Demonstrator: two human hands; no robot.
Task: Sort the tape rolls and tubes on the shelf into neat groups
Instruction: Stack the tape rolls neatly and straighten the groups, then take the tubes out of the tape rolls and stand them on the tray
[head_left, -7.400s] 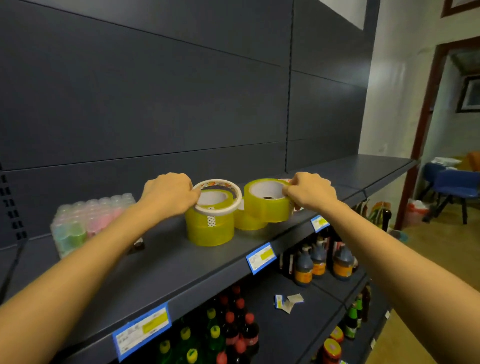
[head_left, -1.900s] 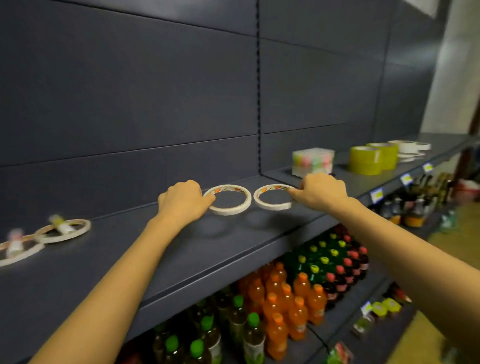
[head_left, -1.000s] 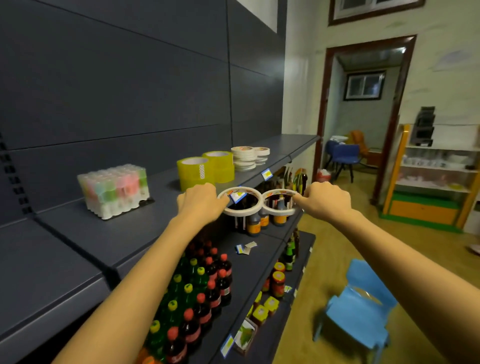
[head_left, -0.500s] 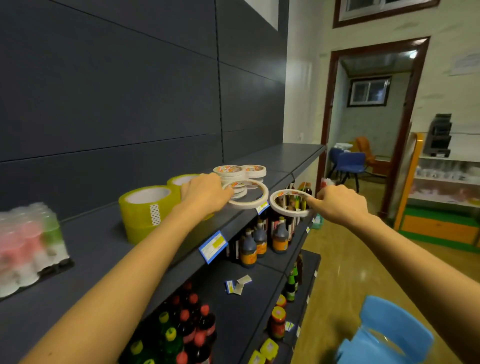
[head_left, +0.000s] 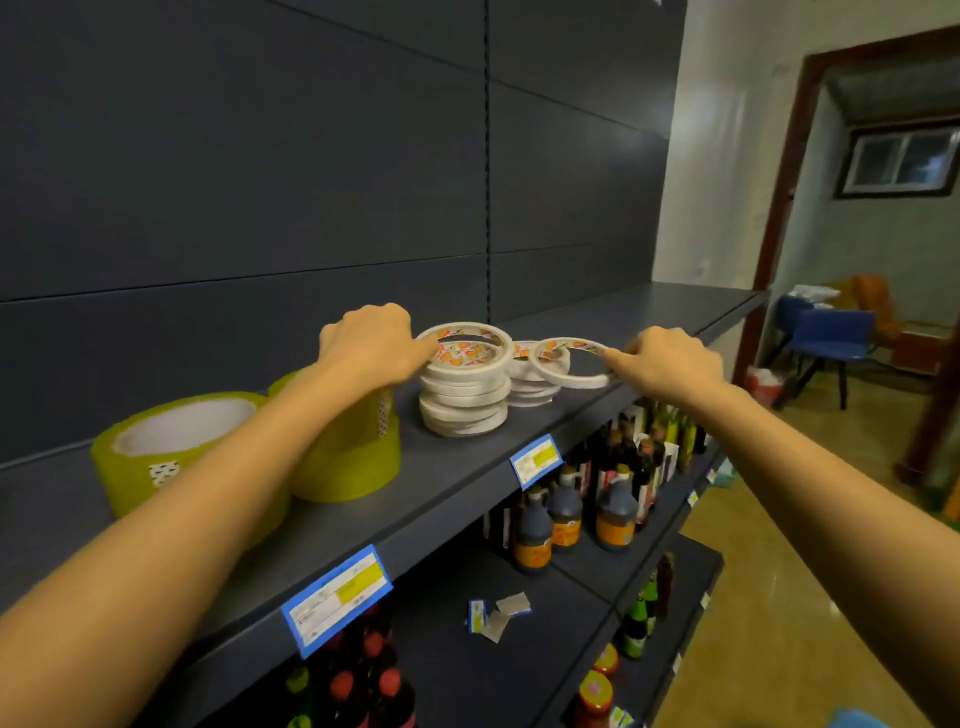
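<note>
- Head view: the left hand (head_left: 371, 345) is in the middle of the frame. Its fingers are curled and pinch the left edge of a thin white tape ring (head_left: 467, 328).
- That ring sits right at the top of the tall stack of white rings (head_left: 462, 410). I cannot tell if it is resting on the stack or is just above it.
- The right hand (head_left: 670, 364) is to the right of the middle. Its fingertips pinch the right edge of a second white ring (head_left: 571, 382).
- This ring is tipped a little and hangs over the short stack (head_left: 530, 395), which stands just beside the tall one.
- Both stacks stand on the dark shelf (head_left: 457, 483), near its front edge.
- Two fat yellow tape rolls (head_left: 156, 467) stand at the lower left, close to the tall stack. The left arm reaches over them.
- No tubes show in this frame.
- The white rings look light and thin, and a bit bendy if squeezed hard. I think a soft pinch on the rim works best.
- The tall stack looks wobbly, since its rings do not line up. A push from the side could knock it over, so each ring should come straight down flat.
- Dark bottles (head_left: 566, 525) stand on the shelf below, at the lower right.
</note>
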